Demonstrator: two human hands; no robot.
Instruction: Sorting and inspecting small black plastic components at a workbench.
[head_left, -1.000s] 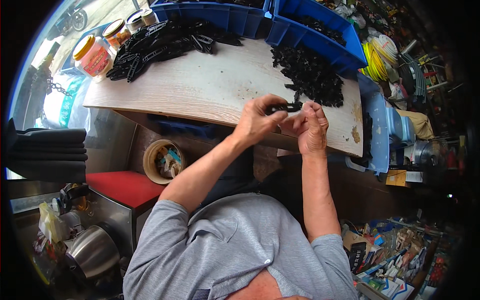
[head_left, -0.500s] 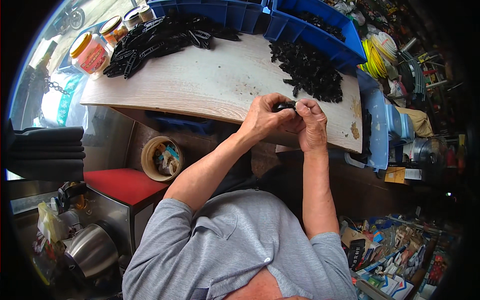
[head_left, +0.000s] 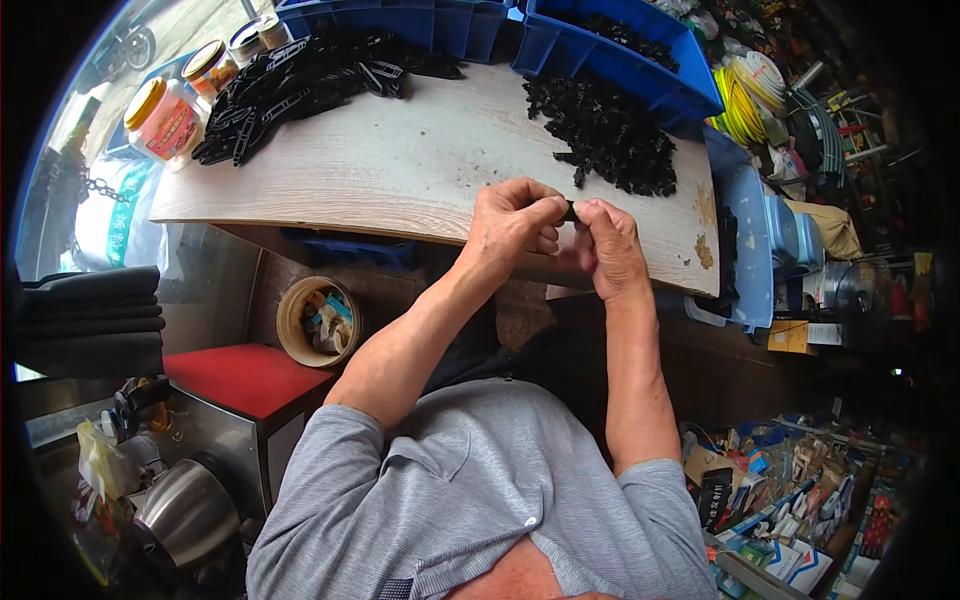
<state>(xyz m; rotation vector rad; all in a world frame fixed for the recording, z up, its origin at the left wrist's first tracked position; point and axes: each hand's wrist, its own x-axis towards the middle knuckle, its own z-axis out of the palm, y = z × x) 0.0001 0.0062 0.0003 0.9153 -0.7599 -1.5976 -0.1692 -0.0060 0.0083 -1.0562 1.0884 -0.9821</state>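
Over the table's near edge, my left hand (head_left: 508, 228) and my right hand (head_left: 612, 252) meet, fingers closed. Between their thumbs and fingertips is a small black piece (head_left: 571, 211), mostly covered, so its shape cannot be made out. Both hands pinch it from opposite sides. Just beyond them on the pale wooden table (head_left: 400, 160) lies a heap of small black plastic parts (head_left: 625, 145). Farther left is a pile of long black strip-like pieces (head_left: 290, 95) with light outlines.
Blue crates (head_left: 640, 62) line the table's far side. Lidded jars (head_left: 163, 125) stand at the far left. A round bin (head_left: 318, 322) with scraps sits below the table, beside a red-topped cabinet (head_left: 250, 378). A light blue tub (head_left: 757, 260) is at the right edge; clutter fills the lower right.
The whole view has shifted slightly. My fingers have changed their grip on the black piece: it showed more before, and now the thumbs and fingertips cover most of it.
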